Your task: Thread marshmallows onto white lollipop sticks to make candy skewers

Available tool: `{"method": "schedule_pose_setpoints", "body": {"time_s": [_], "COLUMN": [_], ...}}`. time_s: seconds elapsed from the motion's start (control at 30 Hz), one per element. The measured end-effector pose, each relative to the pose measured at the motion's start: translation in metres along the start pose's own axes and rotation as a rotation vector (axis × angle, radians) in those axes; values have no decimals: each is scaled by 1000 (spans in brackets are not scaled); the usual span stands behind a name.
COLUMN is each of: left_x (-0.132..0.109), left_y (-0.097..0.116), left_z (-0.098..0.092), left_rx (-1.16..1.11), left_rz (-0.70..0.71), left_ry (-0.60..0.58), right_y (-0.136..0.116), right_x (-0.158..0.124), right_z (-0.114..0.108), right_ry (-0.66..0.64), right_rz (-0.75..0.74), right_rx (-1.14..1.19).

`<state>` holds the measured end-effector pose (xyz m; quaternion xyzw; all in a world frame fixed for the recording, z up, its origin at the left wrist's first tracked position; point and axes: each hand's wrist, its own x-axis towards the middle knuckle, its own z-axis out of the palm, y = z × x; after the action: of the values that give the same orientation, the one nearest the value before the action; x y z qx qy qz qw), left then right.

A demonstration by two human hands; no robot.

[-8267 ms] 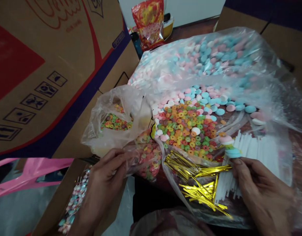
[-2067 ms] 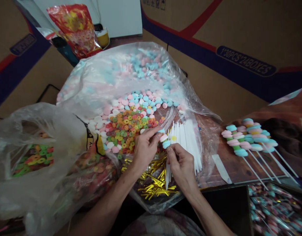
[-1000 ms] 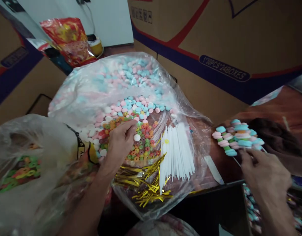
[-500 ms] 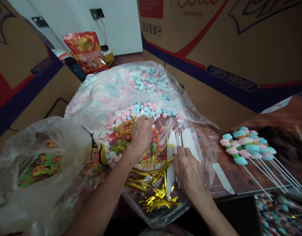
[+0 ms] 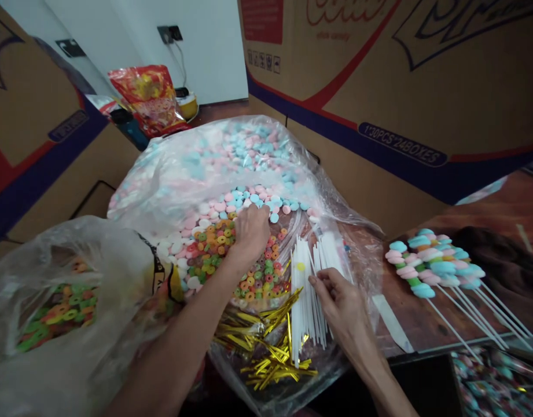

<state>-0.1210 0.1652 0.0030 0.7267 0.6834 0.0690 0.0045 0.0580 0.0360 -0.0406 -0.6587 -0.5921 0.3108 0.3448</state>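
Observation:
My left hand point(image 5: 252, 231) reaches to where the gummy rings point(image 5: 212, 240) meet the pink, white and blue marshmallow discs point(image 5: 244, 198). Its fingers are pinched together at a pale disc, and what lies between the fingertips is hidden. My right hand point(image 5: 338, 295) pinches one thin white stick between thumb and forefinger, over a bundle of white sticks point(image 5: 307, 313). Gold twist ties point(image 5: 275, 370) lie in a heap by the lower end of the sticks. Finished marshmallow and gummy skewers point(image 5: 440, 263) rest at the right edge of the table.
A large clear bag point(image 5: 175, 168) of marshmallow discs spreads behind my hands. Another plastic bag point(image 5: 114, 260) with gummy rings stands at the left. Large cardboard boxes point(image 5: 335, 87) wall the back. Wrapped sweets point(image 5: 492, 382) lie below the table edge; a red packet point(image 5: 149, 98) stands behind.
My right hand has drawn slightly back from the stick bundle, and its fingers now pinch a stick. My left hand stays at the sweets, its fingers more curled. The view has shifted slightly.

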Motion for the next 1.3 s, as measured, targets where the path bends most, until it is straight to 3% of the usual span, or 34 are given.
{"method": "schedule_pose_setpoints", "body": {"time_s": [0.13, 0.27, 0.43, 0.7, 0.87, 1.0, 1.2, 1.3], "left_x": [0, 8, 15, 7, 12, 11, 0, -8], "left_y": [-13, -14, -11, -8, -1, 5, 2, 2], "left_z": [2, 9, 20, 21, 25, 27, 6, -3], "left_rx": [-273, -503, -379, -374, -326, -308, -489, -583], "left_rz": [31, 71, 211, 289, 407, 366, 189, 218], "left_ry": [97, 113, 2, 30, -72, -141, -42, -130], "right_y": [5, 1, -4, -5, -1, 1, 5, 7], "right_x": [0, -1, -2, -2, -4, -5, -6, -6], "right_z": [0, 1, 3, 2, 3, 4, 1, 1], "right_ry": [5, 11, 8, 11, 14, 3, 28, 38], "right_rz": [24, 8, 7, -3, 0, 1, -12, -18], "right_rx": [104, 139, 161, 187, 208, 224, 197, 187]}}
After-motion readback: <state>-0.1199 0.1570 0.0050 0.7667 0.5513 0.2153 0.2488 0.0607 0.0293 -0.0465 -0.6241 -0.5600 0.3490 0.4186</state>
